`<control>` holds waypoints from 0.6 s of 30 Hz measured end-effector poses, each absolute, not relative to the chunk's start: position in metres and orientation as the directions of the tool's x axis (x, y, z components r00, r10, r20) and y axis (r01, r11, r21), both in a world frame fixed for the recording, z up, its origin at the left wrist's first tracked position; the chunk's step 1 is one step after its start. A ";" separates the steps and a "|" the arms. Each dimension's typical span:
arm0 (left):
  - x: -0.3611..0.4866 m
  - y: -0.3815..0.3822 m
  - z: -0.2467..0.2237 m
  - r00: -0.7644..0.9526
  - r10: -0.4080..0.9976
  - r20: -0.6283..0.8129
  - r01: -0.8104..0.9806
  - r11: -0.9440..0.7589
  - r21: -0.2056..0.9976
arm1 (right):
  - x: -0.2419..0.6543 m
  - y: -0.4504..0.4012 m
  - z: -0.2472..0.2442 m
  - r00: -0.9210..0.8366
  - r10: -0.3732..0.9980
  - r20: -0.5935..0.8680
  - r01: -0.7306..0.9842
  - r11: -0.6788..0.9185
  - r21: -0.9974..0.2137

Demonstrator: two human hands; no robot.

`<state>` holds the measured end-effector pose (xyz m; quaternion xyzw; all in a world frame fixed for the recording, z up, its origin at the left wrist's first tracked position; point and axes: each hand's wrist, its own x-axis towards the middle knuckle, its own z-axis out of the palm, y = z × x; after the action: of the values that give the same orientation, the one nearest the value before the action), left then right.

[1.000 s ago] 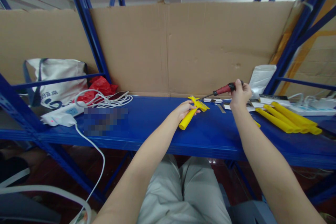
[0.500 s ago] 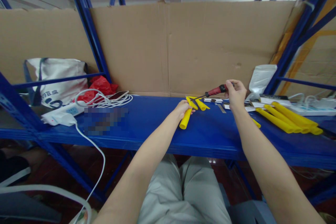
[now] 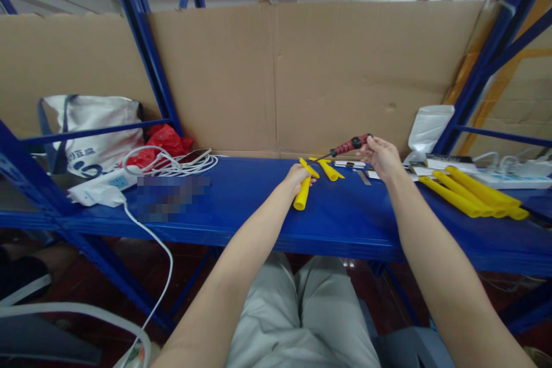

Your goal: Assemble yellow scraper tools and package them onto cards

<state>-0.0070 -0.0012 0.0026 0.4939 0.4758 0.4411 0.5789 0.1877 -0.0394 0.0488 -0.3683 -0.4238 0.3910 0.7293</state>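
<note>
**Screwdriver at the yellow tool, work only partly done**

The left hand (image 3: 295, 177) grasps a yellow tool (image 3: 301, 198), its fingers closed around the handle just under the crosspiece. This tool is above the surface (image 3: 345, 213), near the middle, with the round end of its handle towards the person. The tip of a red and black screwdriver (image 3: 348, 147) reaches to the crosspiece; the exact point of contact is too small to see.

The right hand (image 3: 385, 158) has its fingers at the butt end of the screwdriver, in a grasp that looks loose. How firm it is, one cannot tell.

As for progress, the yellow tool already has its handle and crosspiece together, and the screwdriver step appears to be under way, not completed. Whether the screw is tight or slack, the view does not show.

A second yellow piece (image 3: 331, 172), also with a wide part at its far end, lies just beside, touched by neither hand. A flat metal strip (image 3: 363, 177) lies further to the right, near some small white boxes (image 3: 350, 165). Several yellow tubes (image 3: 472, 194) lie together at the far right; no crosspiece can be made out on them, so they seem still unworked.
</note>
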 end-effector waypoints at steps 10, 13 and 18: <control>-0.006 -0.005 0.004 0.123 0.984 -0.127 -0.045 0.133 0.990 | 0.188 -0.029 0.041 0.493 0.800 0.342 -0.178 0.478 -0.860; -0.006 -0.005 0.004 0.133 0.983 -0.126 -0.035 0.132 0.991 | 0.189 -0.027 0.040 0.492 0.800 0.343 -0.171 0.475 -0.863; -0.005 -0.004 0.004 0.137 0.983 -0.119 -0.022 0.123 0.992 | 0.188 -0.032 0.042 0.425 0.844 0.326 -0.232 0.450 -0.862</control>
<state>-0.0052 -0.0042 0.0036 0.4939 0.4865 0.4412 0.5699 0.1883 -0.0318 0.0423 -0.3833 -0.3994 0.3579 0.7520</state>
